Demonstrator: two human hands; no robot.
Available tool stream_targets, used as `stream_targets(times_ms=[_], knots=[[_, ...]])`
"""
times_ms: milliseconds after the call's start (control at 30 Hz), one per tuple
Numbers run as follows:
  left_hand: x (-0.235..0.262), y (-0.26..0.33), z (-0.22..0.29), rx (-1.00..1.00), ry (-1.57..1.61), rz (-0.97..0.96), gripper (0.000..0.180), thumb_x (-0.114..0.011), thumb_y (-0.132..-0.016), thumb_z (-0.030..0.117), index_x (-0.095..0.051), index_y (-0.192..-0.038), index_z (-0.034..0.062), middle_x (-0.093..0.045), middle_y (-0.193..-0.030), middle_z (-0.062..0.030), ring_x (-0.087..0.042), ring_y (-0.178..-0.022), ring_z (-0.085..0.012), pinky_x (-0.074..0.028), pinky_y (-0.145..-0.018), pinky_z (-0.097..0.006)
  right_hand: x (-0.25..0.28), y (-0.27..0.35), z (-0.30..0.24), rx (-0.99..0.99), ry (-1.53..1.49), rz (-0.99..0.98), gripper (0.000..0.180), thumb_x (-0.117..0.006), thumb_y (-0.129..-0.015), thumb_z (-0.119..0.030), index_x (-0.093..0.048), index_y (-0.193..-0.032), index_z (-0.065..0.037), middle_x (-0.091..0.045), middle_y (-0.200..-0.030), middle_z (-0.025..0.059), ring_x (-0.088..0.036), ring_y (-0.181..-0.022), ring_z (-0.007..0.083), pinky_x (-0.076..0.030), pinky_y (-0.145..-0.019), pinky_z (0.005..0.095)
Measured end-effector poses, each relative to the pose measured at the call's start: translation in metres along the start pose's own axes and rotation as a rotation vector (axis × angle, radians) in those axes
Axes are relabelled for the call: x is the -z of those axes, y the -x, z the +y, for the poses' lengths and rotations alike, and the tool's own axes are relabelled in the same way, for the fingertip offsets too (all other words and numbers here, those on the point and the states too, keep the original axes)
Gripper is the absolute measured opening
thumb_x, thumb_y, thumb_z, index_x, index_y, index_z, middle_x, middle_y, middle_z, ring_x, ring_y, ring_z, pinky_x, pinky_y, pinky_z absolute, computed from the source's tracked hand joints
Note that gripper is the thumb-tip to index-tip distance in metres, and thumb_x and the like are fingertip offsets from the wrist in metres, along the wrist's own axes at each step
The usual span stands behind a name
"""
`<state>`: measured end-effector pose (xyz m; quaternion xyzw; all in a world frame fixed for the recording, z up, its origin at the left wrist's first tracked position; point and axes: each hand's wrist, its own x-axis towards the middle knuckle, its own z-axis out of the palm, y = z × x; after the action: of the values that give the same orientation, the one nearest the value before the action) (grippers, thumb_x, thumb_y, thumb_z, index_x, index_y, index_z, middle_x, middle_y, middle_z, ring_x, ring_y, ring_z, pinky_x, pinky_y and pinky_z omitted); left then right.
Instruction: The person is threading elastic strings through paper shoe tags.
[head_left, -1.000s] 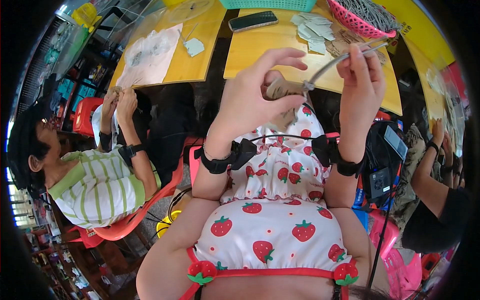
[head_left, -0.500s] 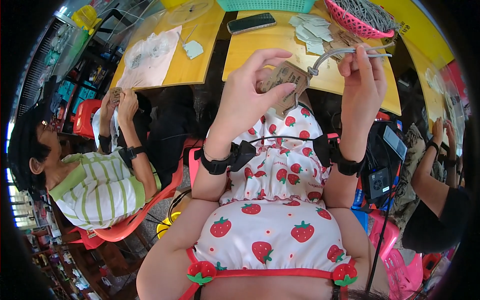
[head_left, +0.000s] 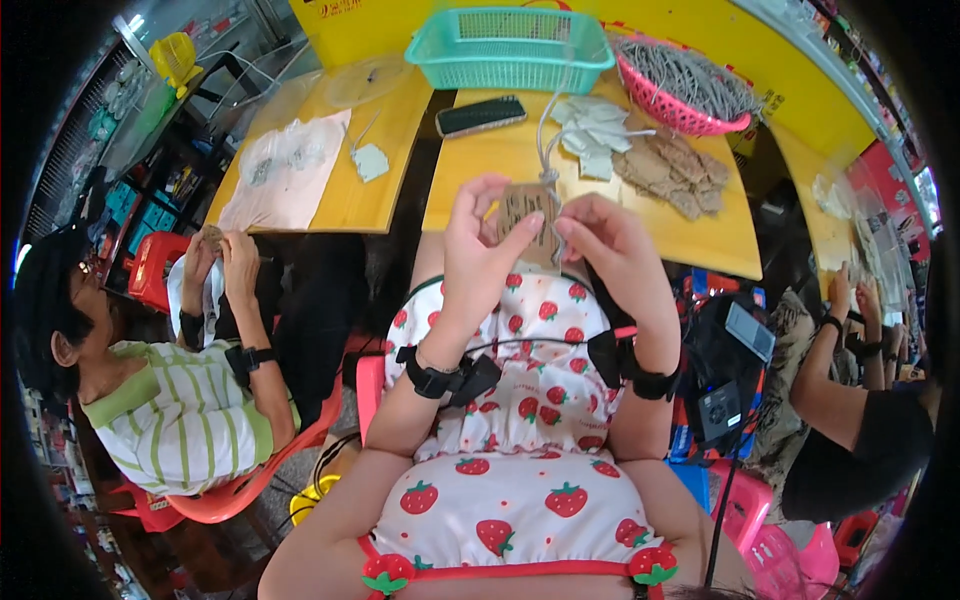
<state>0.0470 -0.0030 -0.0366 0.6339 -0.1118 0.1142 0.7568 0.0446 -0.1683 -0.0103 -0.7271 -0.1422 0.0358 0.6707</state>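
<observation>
My left hand point(head_left: 478, 250) is closed on a brown cardboard tag point(head_left: 522, 207) with dark print, thumb across its face. A grey cord point(head_left: 547, 150) is knotted at the tag's top, and its loose ends stand up and out over the table. My right hand point(head_left: 615, 250) is closed at the tag's right edge, thumb and fingertips pinched together; what exactly lies between them is partly hidden. Both hands are above my lap, at the near edge of the yellow table point(head_left: 485, 160).
On the table are a black phone point(head_left: 481, 116), white tags point(head_left: 592, 135), brown tags point(head_left: 675, 175), a pink basket of grey cords point(head_left: 680, 95) and a teal basket point(head_left: 510, 60). A person in a striped shirt point(head_left: 190, 400) works at left; another person's arm point(head_left: 835, 375) shows at right.
My right hand has let go of the cord's ends and moved down and left to the tag's edge. The tag is now more upright. The view has shifted, showing more of the table.
</observation>
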Motion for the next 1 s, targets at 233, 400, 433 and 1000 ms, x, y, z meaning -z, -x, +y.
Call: stream_targets(times_ms=[233,400,433,1000], knots=[[-0.030,0.001,-0.046,-0.032,0.334,0.090,0.035,-0.058,-0.090,0.009,-0.037,-0.118,0.0016,-0.050,-0.107,-0.0077,-0.054,-0.098,-0.0148,-0.045,-0.081,-0.025,0.019,-0.004,0.020,0.020,0.252,0.035,0.019,-0.065,-0.082,-0.006,-0.059,-0.097,0.003,-0.062,-0.083,0.0056,-0.058,-0.068,0.0093,-0.047,-0.060,0.0232],[-0.009,0.018,-0.163,0.352,0.150,-0.380,0.034,-0.059,-0.087,0.011,-0.043,-0.115,0.0018,-0.053,-0.099,-0.0108,-0.057,-0.079,-0.0205,-0.047,-0.071,-0.031,0.034,-0.027,0.006,0.065,0.217,0.307,0.015,-0.063,-0.083,-0.004,-0.060,-0.096,0.003,-0.060,-0.078,0.0017,-0.056,-0.068,0.0069,-0.045,-0.061,0.0216],[-0.009,0.018,-0.171,0.413,-0.154,-0.488,0.037,-0.060,-0.085,0.017,-0.045,-0.113,0.0005,-0.052,-0.102,-0.0131,-0.054,-0.087,-0.0227,-0.045,-0.076,-0.032,0.029,-0.036,0.001,0.100,0.266,0.295,0.016,-0.063,-0.083,-0.005,-0.060,-0.097,0.002,-0.060,-0.079,0.0023,-0.056,-0.069,0.0071,-0.045,-0.060,0.0216],[-0.004,-0.022,-0.218,0.354,-0.544,-0.285,0.046,-0.051,-0.090,0.028,-0.044,-0.125,-0.0009,-0.046,-0.129,-0.0229,-0.046,-0.117,-0.0357,-0.036,-0.100,-0.039,-0.199,-0.272,0.136,0.367,0.281,0.009,0.027,-0.062,-0.078,-0.019,-0.059,-0.099,-0.002,-0.064,-0.091,0.0191,-0.063,-0.080,0.0329,-0.051,-0.071,0.0380]])
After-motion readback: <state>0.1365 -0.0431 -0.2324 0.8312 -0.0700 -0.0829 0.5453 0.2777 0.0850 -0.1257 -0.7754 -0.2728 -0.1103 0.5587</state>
